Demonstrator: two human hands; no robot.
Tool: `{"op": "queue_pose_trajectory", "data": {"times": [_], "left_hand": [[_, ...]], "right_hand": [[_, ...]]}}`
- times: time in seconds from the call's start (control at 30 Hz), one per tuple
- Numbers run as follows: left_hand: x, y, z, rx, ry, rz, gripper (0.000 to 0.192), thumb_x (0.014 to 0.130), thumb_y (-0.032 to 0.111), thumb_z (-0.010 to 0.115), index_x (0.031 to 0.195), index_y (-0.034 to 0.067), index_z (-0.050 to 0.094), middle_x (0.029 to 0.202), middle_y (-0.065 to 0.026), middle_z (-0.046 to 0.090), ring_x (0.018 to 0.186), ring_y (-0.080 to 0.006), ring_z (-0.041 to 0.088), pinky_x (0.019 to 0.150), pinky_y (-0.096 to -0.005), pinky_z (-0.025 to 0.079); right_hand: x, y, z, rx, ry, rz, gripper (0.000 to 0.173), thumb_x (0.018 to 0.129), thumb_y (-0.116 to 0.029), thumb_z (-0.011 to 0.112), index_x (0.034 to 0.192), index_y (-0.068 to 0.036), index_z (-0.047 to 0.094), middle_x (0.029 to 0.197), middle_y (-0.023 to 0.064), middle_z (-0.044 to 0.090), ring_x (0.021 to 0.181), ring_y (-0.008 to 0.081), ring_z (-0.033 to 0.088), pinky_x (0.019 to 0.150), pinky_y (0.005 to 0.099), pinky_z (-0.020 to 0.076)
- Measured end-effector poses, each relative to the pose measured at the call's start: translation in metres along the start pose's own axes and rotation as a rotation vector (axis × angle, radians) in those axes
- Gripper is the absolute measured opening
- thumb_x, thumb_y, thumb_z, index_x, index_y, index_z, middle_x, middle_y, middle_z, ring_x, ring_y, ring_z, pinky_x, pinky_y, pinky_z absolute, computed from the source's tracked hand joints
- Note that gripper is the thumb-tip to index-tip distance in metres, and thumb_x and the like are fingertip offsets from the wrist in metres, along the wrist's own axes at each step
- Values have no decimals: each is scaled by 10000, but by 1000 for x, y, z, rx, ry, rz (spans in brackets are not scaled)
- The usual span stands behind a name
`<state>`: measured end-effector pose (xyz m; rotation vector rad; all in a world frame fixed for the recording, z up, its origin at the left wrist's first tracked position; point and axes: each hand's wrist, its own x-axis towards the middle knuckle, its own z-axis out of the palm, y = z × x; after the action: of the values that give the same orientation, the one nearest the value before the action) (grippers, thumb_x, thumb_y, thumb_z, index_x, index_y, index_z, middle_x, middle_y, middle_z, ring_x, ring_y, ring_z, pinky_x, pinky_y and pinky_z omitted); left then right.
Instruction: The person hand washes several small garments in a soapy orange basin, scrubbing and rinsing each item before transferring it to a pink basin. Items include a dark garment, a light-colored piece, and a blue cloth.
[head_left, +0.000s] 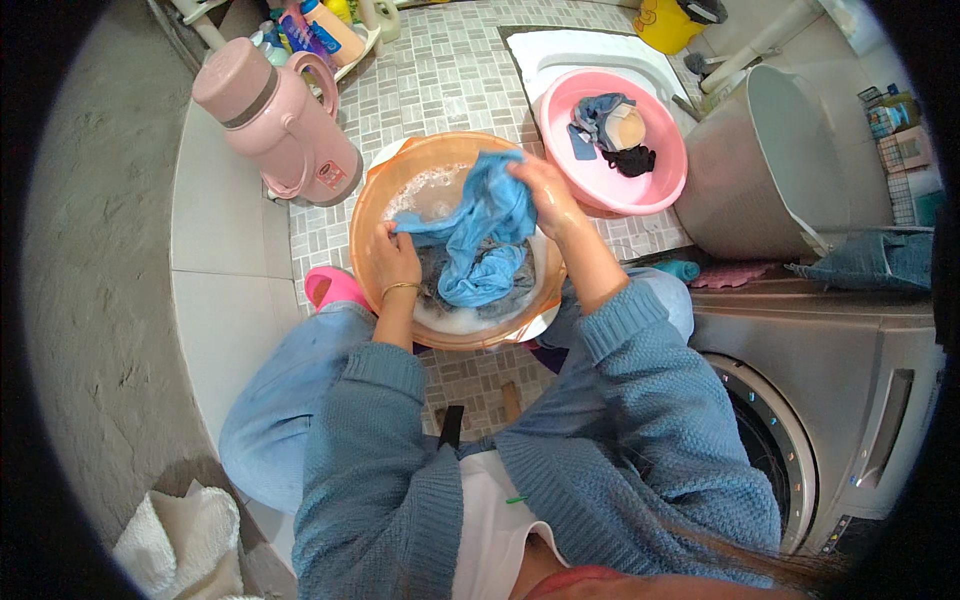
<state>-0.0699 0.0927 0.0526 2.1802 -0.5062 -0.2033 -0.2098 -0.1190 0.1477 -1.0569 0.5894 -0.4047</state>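
A wet blue cloth garment (487, 206) is stretched between my two hands above an orange plastic basin (363, 255). My left hand (396, 259) pinches one end of it near the basin's left side. Higher up on the right, my right hand (547, 196) grips a bunched part, with suds on the skin. The garment's lower folds hang down onto dark grey cloth (495, 300) lying in the soapy water (431, 193). Foam gathers along the basin's inner wall. How much cloth lies under the water is hidden.
A pink basin (551, 135) with blue, beige and black clothes stands at the upper right, beside a tall grey tub (720, 172). On the left is a pink thermos flask (300, 142). A front-loading washing machine (832, 337) stands close by my right arm. Bottles (330, 34) fill a corner rack.
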Motion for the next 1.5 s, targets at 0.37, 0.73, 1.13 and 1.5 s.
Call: {"op": "queue_pose_trajectory", "data": {"times": [0.37,0.73,1.13,1.5], "left_hand": [[41,-9,49,575,-164,145,523,744,346,673,1191,85,596,1218,-215,509,1143,-402,489,1010,-462,387],[-9,127,90,52,-330,371,241,750,220,677,920,52,642,1023,-225,543,937,-421,565,836,-471,477],[88,21,87,304,-363,-167,566,853,506,565,1248,100,577,1289,-192,545,1155,-405,547,944,-478,459],[2,105,71,39,-453,551,258,696,315,731,807,106,629,932,-113,577,930,-351,584,780,-479,495]], "right_hand": [[31,100,-9,-98,410,420,998,825,-460,687,1522,-102,68,1507,201,289,1323,353,383,996,507,425],[57,137,-13,791,-57,370,589,933,-434,579,1361,-95,356,1256,130,532,1075,266,585,815,395,547],[48,128,-5,650,514,180,447,950,-348,587,1297,-97,457,1221,99,571,1112,242,568,932,415,498],[58,149,-4,661,132,333,405,965,-449,509,1185,-112,557,985,93,652,863,234,638,771,400,535]]}}
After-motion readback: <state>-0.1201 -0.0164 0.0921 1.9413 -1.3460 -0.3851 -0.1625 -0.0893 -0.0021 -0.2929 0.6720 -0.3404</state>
